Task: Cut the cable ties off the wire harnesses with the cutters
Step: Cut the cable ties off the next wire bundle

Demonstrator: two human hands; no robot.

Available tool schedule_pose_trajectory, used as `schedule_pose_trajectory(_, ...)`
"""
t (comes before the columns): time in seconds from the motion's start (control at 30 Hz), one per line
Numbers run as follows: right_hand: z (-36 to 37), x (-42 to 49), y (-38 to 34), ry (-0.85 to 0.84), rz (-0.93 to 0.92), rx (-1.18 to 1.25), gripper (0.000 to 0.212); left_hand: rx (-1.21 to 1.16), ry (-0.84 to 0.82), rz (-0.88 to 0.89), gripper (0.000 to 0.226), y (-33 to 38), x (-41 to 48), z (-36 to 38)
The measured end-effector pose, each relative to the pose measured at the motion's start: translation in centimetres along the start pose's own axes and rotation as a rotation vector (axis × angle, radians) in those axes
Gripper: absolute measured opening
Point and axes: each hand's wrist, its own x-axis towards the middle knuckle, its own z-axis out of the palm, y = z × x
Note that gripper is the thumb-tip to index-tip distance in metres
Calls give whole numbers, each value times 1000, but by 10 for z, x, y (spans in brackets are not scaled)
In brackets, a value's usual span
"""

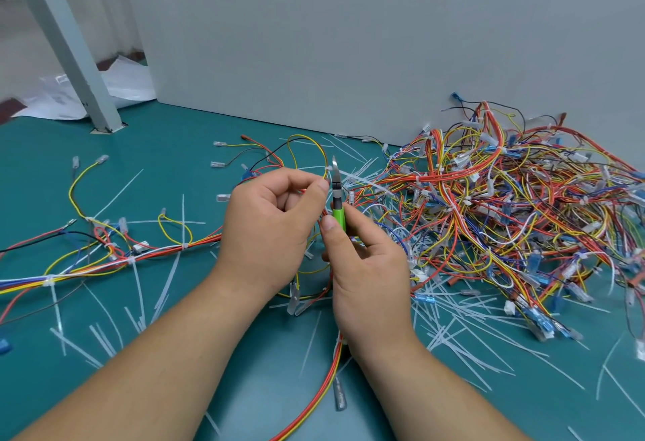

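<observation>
My left hand [270, 227] pinches the wires of a red and yellow wire harness [307, 150] between thumb and fingers, just below a small white cable tie [327, 169]. My right hand [366, 266] grips the green-handled cutters [338, 210], whose metal jaws point up right beside that tie. The rest of this harness hangs down between my wrists and runs toward the bottom of the view. Whether the jaws touch the tie I cannot tell.
A big tangled pile of harnesses [506, 203] fills the right side against the grey wall [349, 39]. Another harness with ties [122, 259] lies at left on the teal surface [174, 147]. Several cut white ties [471, 329] are scattered around. A grey post [69, 49] stands at back left.
</observation>
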Motion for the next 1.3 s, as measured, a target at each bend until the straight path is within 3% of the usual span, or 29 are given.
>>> schedule_pose_trajectory(0.2, 0, 2, 2, -22, -12, 24, 16, 48, -30, 43, 12, -1, -2, 1)
schedule_pose_trajectory(0.43, 3, 5, 11, 4, -11, -58, 33, 47, -3, 31, 9, -11, -1, 3)
schedule_pose_trajectory(0.63, 2, 4, 10, 10, -57, -135, 26, 11, 45, -2, 7, -17, -5, 4)
schedule_pose_trajectory(0.8, 3, 3, 6, 5, -73, -177, 24, 3, 63, 40, 28, -22, -9, 1)
schedule_pose_trajectory(1.03, 4, 3, 5, -19, -71, -213, 36, 17, 141, 20, 23, -23, -10, 2)
schedule_pose_trajectory(1.3, 4, 5, 8, -20, -87, -196, 29, 54, 115, 42, 34, -21, -8, 5)
